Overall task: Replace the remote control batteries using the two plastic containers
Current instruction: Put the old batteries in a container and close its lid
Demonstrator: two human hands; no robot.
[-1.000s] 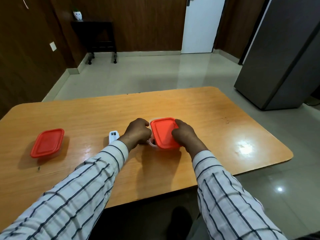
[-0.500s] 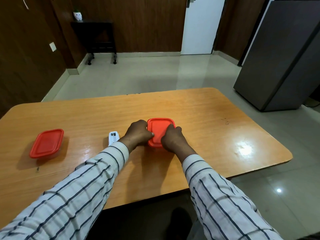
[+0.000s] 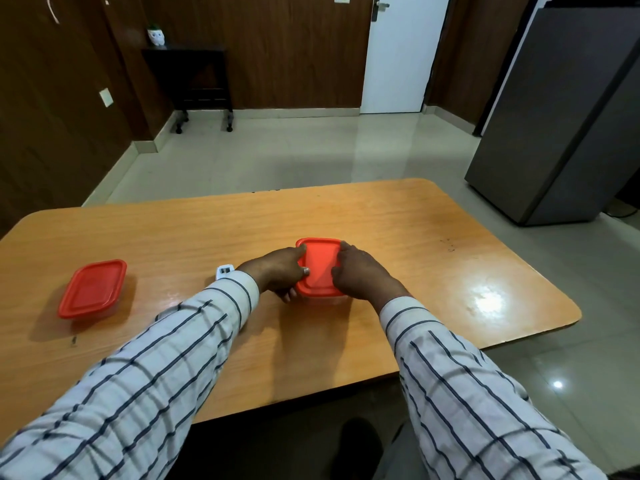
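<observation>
A clear plastic container with a red lid (image 3: 319, 265) sits at the middle of the wooden table (image 3: 415, 237). My left hand (image 3: 277, 273) grips its left side, thumb on the lid. My right hand (image 3: 360, 273) presses on the lid's right side and near edge. The lid lies flat on the box. A white remote control (image 3: 224, 271) lies just left of my left wrist, mostly hidden by the sleeve, with its battery bay showing. A second red-lidded container (image 3: 92, 288) stands closed at the table's left.
A grey cabinet (image 3: 568, 126) stands on the floor to the right of the table. A dark side table (image 3: 202, 81) and a white door (image 3: 401, 53) are at the far wall. The table's near edge runs below my forearms.
The red lid was tilted up off the middle container; now it lies flat on it. Both hands have moved onto the lid's sides, pressing it.
</observation>
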